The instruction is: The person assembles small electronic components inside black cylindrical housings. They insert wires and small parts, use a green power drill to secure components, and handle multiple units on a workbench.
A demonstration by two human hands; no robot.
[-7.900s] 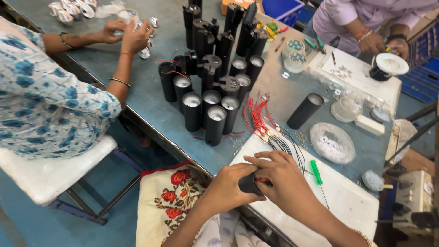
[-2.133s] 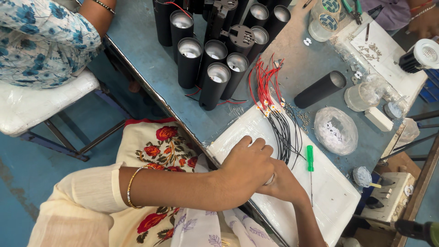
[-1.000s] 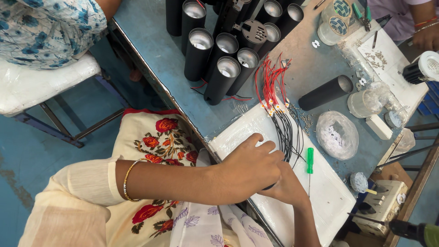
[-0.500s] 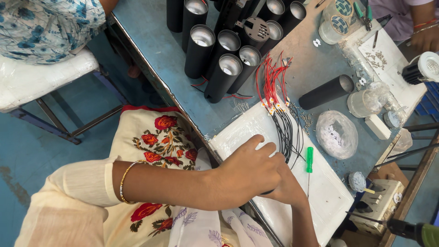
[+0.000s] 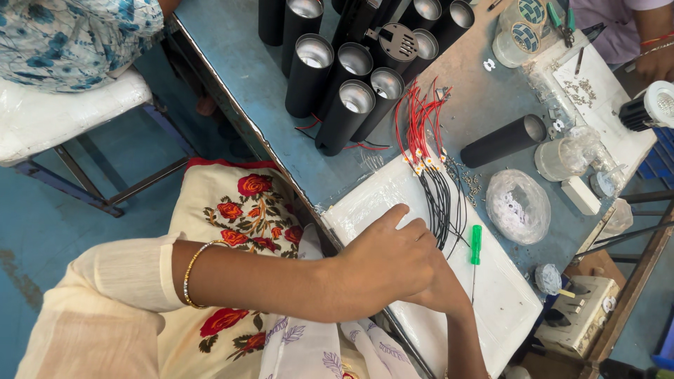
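The left hand [image 5: 386, 263] is lying over the right hand [image 5: 442, 291] on the white board [image 5: 505, 309] at the near edge of the worktop [image 5: 239, 63]. Its fingers are curled downward, but I cannot tell if it is gripping something. The right hand is mostly hidden beneath, so its state is not visible. The bundle of black and red wires [image 5: 439, 189] is resting just beside the fingertips, and the green screwdriver [image 5: 476, 245] is lying near. The black tubes [image 5: 337, 77] are standing further back.

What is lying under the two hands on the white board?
The left hand covers the right hand, both over the white board. Black wires lie beside the fingers. Whatever the hands hold is hidden.
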